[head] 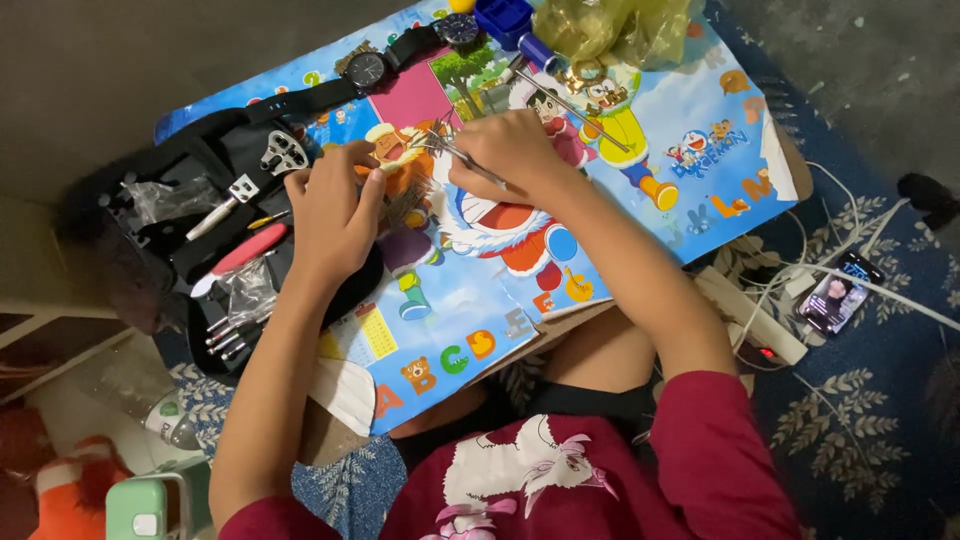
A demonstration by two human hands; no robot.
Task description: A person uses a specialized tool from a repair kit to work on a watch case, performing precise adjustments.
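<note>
Working on a small metal watch part (pixel 412 190), the person pins it down on the worktop (pixel 640 150) between both hands; it is mostly hidden under the fingers, so its exact kind cannot be told. The left hand (pixel 335 205) has its grip curled closed over the part, thumb and forefinger pressing it from the near side. The right hand (pixel 510 150) holds a thin metal tool (pixel 465 160) in a narrow pinch, its tip lying just at the part, right beside the left grip.

This looks like the fine middle step of work on a strap or link, with the tip being set into place. The next move would seem to call for a steady left hold and a small, exact push of the tip, since a slip could scratch the part or send it off.

Just left of the left grip lies an open black tool case (pixel 215 200) holding a red-handled tool (pixel 245 250) and a white-handled one (pixel 212 220). Beyond both grips lie two black wristwatches (pixel 365 70), a blue block (pixel 503 17) and a crumpled yellow bag (pixel 610 25). Well to the right of the right grip, on the patterned carpet (pixel 880 400), are a white power strip (pixel 750 315) and a phone (pixel 838 295).
</note>
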